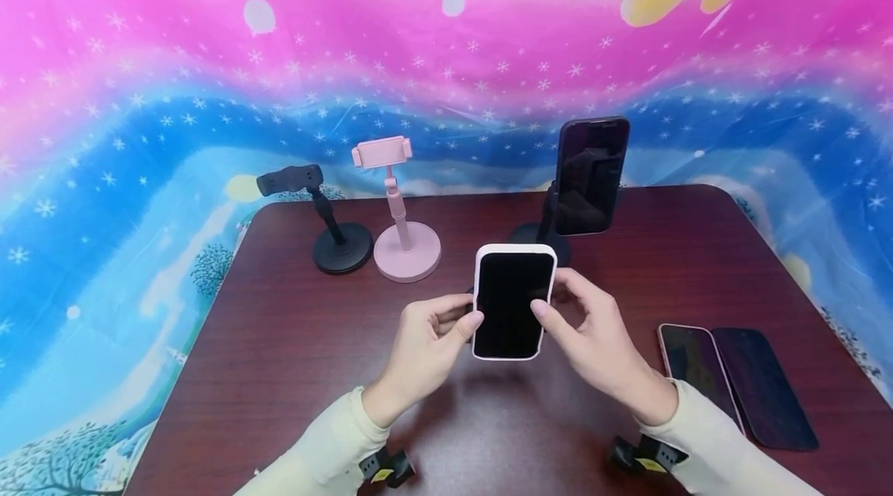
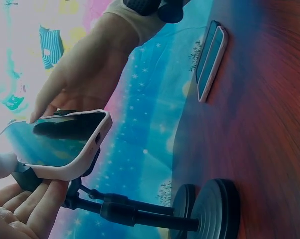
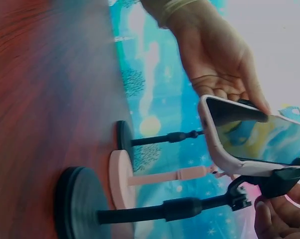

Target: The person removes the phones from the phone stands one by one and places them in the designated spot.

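Observation:
A smartphone in a pale pink case stands upright before me, its dark screen facing me. My left hand grips its left edge, thumb at the front and fingers curled behind. On the opposite edge, my right hand pinches it with the thumb over the screen's rim. Behind the phone is the black clamp of a phone stand, seen in the right wrist view; fingers of both hands lie at its ends. The stand's black pole runs to a round base on the table. From the head, the phone hides most of this stand.
Farther back stand a black phone stand, a pink one, and another black one carrying a dark phone. Two phones lie side by side at right, one pink-edged, one dark. A patterned cloth hangs behind the table.

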`<state>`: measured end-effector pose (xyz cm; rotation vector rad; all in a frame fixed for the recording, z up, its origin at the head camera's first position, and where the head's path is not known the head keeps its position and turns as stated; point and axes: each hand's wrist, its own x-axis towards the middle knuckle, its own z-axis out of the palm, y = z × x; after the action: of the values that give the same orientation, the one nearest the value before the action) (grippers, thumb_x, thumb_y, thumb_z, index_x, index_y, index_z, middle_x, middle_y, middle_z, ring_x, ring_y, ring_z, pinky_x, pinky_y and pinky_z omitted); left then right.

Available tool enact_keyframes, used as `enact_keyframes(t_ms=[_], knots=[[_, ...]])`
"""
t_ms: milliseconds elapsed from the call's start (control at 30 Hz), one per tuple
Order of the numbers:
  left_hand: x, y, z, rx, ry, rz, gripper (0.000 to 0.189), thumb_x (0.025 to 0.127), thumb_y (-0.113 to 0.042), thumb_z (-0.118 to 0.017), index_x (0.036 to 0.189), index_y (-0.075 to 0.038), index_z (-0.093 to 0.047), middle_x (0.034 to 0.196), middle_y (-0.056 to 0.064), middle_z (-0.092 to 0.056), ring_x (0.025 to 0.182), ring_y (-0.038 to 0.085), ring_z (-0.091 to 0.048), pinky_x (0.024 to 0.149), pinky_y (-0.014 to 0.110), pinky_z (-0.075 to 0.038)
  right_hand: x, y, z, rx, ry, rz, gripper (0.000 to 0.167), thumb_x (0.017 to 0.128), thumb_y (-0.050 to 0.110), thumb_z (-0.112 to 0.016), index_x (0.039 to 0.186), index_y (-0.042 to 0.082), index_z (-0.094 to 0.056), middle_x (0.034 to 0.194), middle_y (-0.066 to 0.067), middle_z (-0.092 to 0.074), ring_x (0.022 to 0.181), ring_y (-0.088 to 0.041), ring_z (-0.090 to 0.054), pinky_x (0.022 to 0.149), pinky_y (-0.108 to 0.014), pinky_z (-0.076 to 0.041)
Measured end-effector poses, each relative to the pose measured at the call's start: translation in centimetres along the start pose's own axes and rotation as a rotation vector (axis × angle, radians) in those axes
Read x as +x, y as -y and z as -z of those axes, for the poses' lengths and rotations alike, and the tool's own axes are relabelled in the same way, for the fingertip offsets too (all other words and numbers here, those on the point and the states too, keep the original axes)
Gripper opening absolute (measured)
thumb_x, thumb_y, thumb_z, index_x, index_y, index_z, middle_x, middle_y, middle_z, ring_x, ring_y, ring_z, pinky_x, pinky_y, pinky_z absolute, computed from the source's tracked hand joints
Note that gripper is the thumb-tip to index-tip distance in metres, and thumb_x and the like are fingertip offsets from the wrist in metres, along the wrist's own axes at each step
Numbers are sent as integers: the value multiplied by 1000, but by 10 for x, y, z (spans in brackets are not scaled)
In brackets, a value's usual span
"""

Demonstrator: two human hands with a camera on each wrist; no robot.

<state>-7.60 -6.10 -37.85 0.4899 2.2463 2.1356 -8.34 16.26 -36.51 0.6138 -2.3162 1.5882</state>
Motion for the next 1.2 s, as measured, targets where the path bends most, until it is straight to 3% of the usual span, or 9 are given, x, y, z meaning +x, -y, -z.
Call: enact_keyframes(t_ms=[167, 400, 500, 800, 967, 1200], knots=[[-1, -2, 1, -48, 8, 23, 30, 96, -3, -65, 121, 14, -65, 109, 31, -72, 92, 24, -76, 79, 28, -64, 11, 8, -2, 101, 25, -31, 28, 94, -4, -65, 120, 6, -67, 102, 7, -70, 91, -7, -68, 79, -20, -59], [-1, -5, 0, -90, 11, 52, 28, 96, 0, -63, 121, 14, -65, 109, 32, -71, 82, 1, -74, 76, 31, -65, 22, 13, -6, 252, 82, -82, 29, 94, -4, -64, 123, -3, -63, 100, 9, -74, 84, -12, -75, 69, -34, -65], [-1, -5, 0, -94, 11, 51, 29, 96, 0, -63, 121, 14, -64, 109, 33, -71, 81, 1, -74, 75, 31, -65, 24, 12, -7, 294, 104, -92, 25, 94, -5, -64, 119, -8, -64, 96, 10, -75, 80, -12, -75, 68, -33, -65], [-1, -3, -1, -93, 10, 24, 29, 96, -1, -64, 120, 16, -64, 108, 33, -71, 83, 4, -75, 75, 34, -65, 27, 7, -8, 243, 151, -116, 16, 94, -2, -64, 108, -10, -66, 87, 16, -75, 72, -9, -74, 63, -30, -64], [-1, -3, -1, -102, 6, 49, 29, 96, -1, -64, 120, 15, -65, 109, 32, -72, 82, 2, -74, 74, 33, -65, 29, 7, -8, 254, 170, -120, 17, 97, 0, -62, 110, -10, -65, 86, 13, -76, 71, -12, -75, 63, -33, -64], [1, -3, -2, -93, 13, 36, 29, 97, -2, -64, 121, 14, -65, 108, 32, -72, 81, 3, -74, 74, 31, -65, 29, 9, -10, 264, 132, -117, 17, 97, 0, -61, 111, -10, -64, 86, 12, -77, 71, -12, -76, 62, -33, -64]])
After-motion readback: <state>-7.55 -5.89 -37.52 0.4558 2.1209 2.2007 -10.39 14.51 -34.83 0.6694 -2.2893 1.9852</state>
